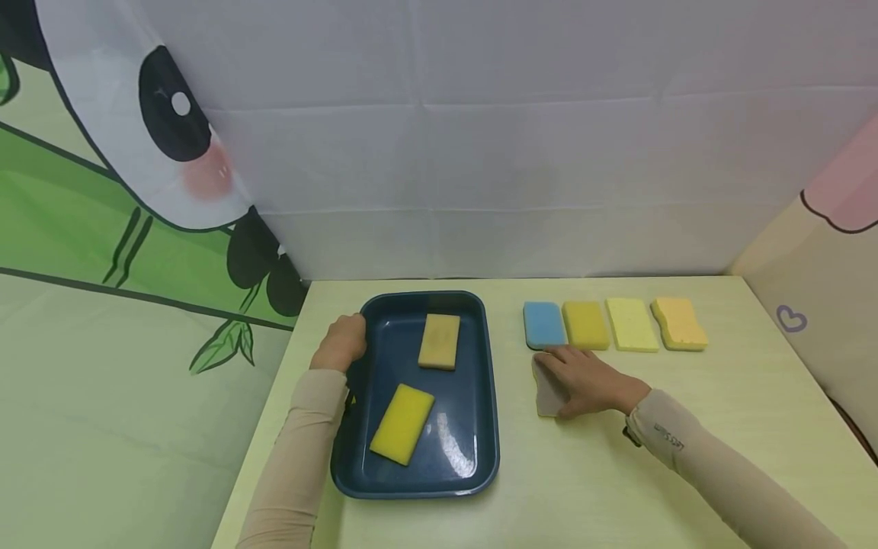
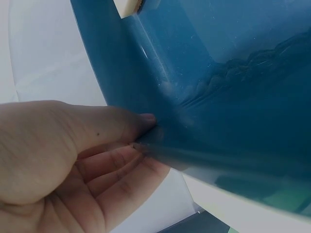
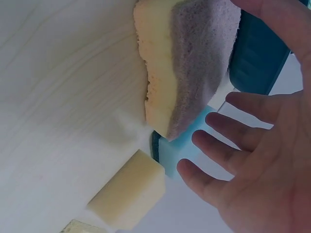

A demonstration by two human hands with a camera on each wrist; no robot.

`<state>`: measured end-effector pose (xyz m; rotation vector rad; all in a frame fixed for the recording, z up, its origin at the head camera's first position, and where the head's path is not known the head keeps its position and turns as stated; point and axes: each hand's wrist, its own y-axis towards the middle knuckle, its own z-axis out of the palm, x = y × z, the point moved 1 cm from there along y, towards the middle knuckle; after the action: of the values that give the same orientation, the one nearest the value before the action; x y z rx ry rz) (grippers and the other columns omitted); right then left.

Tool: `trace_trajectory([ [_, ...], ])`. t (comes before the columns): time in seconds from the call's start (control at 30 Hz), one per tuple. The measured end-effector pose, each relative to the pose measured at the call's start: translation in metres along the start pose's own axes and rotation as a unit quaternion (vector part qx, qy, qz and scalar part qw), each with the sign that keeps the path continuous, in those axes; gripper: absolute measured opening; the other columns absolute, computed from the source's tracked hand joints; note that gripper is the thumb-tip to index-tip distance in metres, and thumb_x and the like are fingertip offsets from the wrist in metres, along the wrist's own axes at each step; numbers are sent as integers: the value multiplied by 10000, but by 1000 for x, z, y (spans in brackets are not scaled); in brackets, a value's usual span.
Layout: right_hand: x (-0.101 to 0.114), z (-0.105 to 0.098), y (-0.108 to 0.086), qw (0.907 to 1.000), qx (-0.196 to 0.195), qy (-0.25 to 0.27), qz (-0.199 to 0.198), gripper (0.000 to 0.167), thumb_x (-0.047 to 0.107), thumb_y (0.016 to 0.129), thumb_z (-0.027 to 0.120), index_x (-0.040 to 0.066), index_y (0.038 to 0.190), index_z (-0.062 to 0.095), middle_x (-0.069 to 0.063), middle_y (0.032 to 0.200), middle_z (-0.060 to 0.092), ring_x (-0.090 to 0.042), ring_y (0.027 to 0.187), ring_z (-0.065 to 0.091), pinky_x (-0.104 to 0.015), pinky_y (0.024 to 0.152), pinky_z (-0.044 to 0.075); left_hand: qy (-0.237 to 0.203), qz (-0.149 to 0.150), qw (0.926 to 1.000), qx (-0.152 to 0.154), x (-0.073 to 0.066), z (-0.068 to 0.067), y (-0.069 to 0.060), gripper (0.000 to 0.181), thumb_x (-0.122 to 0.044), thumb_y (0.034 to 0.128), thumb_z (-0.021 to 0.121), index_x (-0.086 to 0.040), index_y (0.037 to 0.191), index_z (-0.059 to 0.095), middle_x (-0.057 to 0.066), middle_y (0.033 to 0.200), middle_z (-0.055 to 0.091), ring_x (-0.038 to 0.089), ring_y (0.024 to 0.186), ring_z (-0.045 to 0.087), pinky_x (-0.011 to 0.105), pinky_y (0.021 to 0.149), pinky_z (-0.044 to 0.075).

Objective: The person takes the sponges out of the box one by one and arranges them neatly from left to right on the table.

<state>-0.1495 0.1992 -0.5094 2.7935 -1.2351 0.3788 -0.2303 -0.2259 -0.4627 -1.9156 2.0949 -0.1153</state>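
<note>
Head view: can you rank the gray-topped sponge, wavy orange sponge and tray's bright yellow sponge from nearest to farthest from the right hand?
1. Gray-topped sponge: right at the right hand, under its fingertips.
2. Wavy orange sponge: farther back, to its right.
3. Bright yellow sponge: left, inside the tray.

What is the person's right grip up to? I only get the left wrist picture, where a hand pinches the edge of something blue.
Observer: The right grip is over a grey-topped sponge on the table.
Visitor: And that blue thing, what's in it? I just see one pale corner.
Observer: The head view shows two sponges in the blue tray: a tan sponge near its far end and a bright yellow sponge nearer the person.
Visitor: Are there any others?
Observer: Yes, a row of four sponges lies toward the table's far edge, right of the tray.
</note>
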Motion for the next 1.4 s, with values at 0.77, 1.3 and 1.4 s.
trace_trajectory([
  [0.77,34,-35,40,9985,-497,101,227,954,401,768,854,-59,1469,400,-220,1434,471,-408,1296,456,-574,1029,386,-112,10,9999,42,9,2,-1,173,90,940,514,130,1082,604,285,985,628,364,847,631,476,725,522],
  [1.3,80,-56,119,9990,214,166,356,1013,526,841,765,-29,1541,287,-245,1534,344,-403,1373,379,-524,1055,387,-80,108,9999,-91,8,1,-1,159,107,928,520,125,1060,608,259,946,626,318,792,595,461,707,513],
  [1.4,85,-55,134,9985,374,142,369,1022,531,841,763,-36,1540,280,-243,1525,349,-398,1360,393,-510,1045,401,-60,121,9999,-82,8,2,1,164,98,927,528,120,1064,616,261,962,631,331,816,605,463,716,512],
])
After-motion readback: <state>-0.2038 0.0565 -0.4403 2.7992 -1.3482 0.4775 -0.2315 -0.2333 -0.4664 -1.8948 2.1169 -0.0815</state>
